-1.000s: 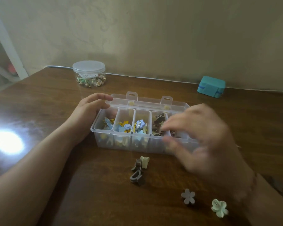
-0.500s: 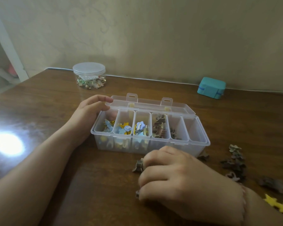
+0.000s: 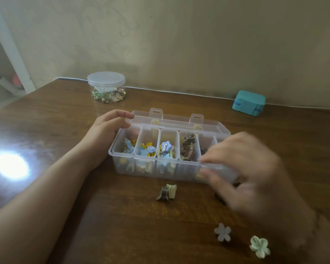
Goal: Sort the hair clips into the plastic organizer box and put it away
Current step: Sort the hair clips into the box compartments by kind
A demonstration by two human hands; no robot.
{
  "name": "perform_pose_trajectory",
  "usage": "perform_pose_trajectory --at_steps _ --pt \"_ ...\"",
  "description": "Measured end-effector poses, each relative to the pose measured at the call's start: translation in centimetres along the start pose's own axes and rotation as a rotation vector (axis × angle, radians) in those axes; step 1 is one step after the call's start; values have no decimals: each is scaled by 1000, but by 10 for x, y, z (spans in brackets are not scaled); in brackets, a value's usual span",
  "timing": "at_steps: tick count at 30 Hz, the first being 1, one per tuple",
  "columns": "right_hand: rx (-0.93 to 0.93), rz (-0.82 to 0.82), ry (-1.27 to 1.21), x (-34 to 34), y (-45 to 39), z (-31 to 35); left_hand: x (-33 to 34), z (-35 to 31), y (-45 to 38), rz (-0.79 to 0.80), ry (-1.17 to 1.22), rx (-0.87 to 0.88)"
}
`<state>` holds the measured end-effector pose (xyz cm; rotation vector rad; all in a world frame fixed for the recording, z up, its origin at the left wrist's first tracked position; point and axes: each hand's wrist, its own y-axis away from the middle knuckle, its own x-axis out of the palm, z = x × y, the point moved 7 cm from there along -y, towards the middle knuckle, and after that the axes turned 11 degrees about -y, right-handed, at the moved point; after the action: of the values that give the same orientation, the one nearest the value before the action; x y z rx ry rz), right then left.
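Observation:
A clear plastic organizer box stands open on the wooden table, its lid folded back. Its left compartments hold blue and yellow clips, and the fourth holds brown ones. My left hand grips the box's left end, fingers curled at the lid corner. My right hand is blurred over the box's right compartments, fingertips close together at the front rim. No clip shows plainly between them. In front of the box lie a brown and cream clip pair, a pale lilac flower clip and a pale green flower clip.
A round lidded jar of small trinkets stands at the back left. Near the wall at the back right sits a teal case. A white cable runs along the table's far edge. A bright light patch glares on the left.
My right hand dropped to the table in front of the box, closed over a brown claw clip, then rose back over the right compartments. That clip is gone from the table.

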<state>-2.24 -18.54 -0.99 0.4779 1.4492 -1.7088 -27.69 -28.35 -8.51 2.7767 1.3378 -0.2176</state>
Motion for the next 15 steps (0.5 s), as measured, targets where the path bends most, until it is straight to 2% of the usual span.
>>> perform_pose_trajectory --at_steps 3,5,11,15 --pt "-194 243 135 39 3 26 -1 0 -1 3 -4 1" --pt "-276 340 260 57 7 30 0 1 -1 14 6 -5" --pt "-342 291 293 61 8 43 -1 1 -1 9 -9 6" --pt "-321 171 83 38 4 40 0 -1 1 0 -28 8"
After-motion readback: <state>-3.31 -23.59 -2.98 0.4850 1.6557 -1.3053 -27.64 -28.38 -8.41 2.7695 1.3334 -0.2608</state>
